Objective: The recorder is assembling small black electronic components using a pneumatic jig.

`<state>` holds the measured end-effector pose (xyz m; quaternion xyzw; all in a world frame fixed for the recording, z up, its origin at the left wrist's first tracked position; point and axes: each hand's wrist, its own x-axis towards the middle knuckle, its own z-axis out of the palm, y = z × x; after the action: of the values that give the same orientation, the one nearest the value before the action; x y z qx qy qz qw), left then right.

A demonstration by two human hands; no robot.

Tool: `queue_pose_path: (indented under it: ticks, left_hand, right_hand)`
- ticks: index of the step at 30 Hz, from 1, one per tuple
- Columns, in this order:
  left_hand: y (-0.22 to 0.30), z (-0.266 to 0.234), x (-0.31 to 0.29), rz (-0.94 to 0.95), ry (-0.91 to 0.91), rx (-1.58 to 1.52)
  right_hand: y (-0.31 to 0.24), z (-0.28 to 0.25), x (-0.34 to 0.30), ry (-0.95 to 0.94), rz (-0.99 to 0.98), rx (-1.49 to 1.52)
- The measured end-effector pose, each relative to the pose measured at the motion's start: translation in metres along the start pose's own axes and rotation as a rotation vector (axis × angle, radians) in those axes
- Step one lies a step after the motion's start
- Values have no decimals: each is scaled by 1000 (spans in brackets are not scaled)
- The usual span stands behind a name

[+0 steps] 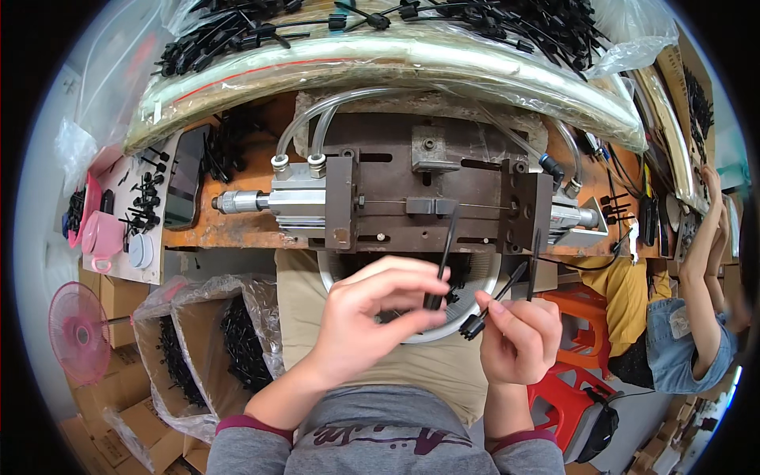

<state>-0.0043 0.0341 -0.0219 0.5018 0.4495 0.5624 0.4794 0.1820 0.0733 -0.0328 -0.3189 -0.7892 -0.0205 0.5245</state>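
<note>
My left hand (380, 309) is closed at the fingertips around the thick end of a black plastic stem (449, 245), whose thin shaft points up. Beside it, my right hand (518, 340) pinches a second black plastic stem (475, 323) between thumb and forefinger, its knobbed end toward the left hand. Another thin black shaft (535, 273) rises from behind the right fingers; its lower end is hidden. Just beyond both hands is a brown metal fixture (388, 226) with a small grey centre block (430, 207) and thin rods running in from both sides.
Air cylinders (298, 202) with clear hoses flank the fixture. Below my hands, a round white-rimmed basin (489, 297) holds black parts. Black stems (546, 28) pile up beyond the bench. Lined boxes (186, 348) and a pink fan (79, 332) stand left; red stools (558, 396) and another person (689, 340) are right.
</note>
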Motion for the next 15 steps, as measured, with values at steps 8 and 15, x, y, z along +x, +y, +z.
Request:
queue_pose_path:
  ticks: [8, 15]
  left_hand:
    - [4, -12, -17, -233, -11, -625]
    - [23, -9, -16, -6, -144, 156]
  right_hand:
    - [-5, 7, -1, -66, -136, 7]
    - [-10, 9, 0, -131, -123, 85]
